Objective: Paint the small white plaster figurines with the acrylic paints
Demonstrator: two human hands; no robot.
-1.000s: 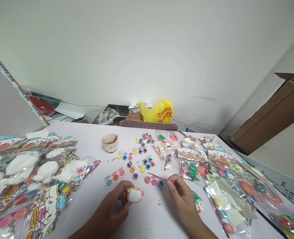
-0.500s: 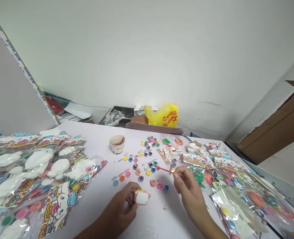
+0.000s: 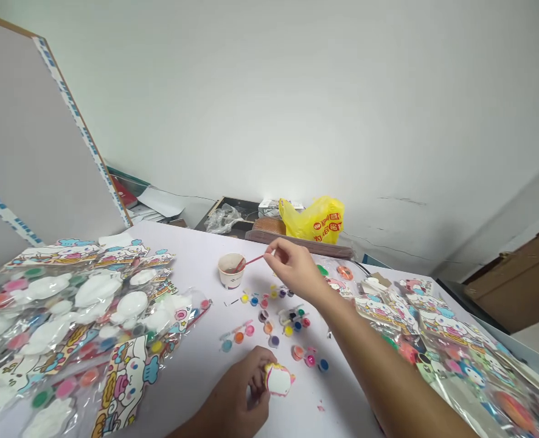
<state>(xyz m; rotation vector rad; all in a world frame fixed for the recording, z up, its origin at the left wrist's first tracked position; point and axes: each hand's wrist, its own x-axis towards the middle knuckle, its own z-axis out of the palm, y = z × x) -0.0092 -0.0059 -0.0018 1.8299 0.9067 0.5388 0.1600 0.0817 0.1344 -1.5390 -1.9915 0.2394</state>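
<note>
Low over the front of the table, my left hand (image 3: 246, 392) grips a small figurine (image 3: 279, 380) by its left side. Its face toward me is white, with yellow and pink on the edges. My right hand (image 3: 292, 267) reaches out and pinches the end of a thin red paintbrush (image 3: 254, 260). The brush's other end slants over the rim of a paper cup (image 3: 231, 278); its tip is inside the cup. Between the hands and the cup lie several small open paint pots (image 3: 268, 327) in many colours.
Clear packets with white figures and printed cards (image 3: 128, 371) cover the table's left side. More packets (image 3: 438, 316) lie along the right. A yellow plastic bag (image 3: 315, 220) stands at the back by the wall. A tall board (image 3: 45, 134) rises at the left.
My right hand has moved left and away from me, taking the brush from the paint pots to the cup. My left hand still holds the figurine. The view has shifted left.
</note>
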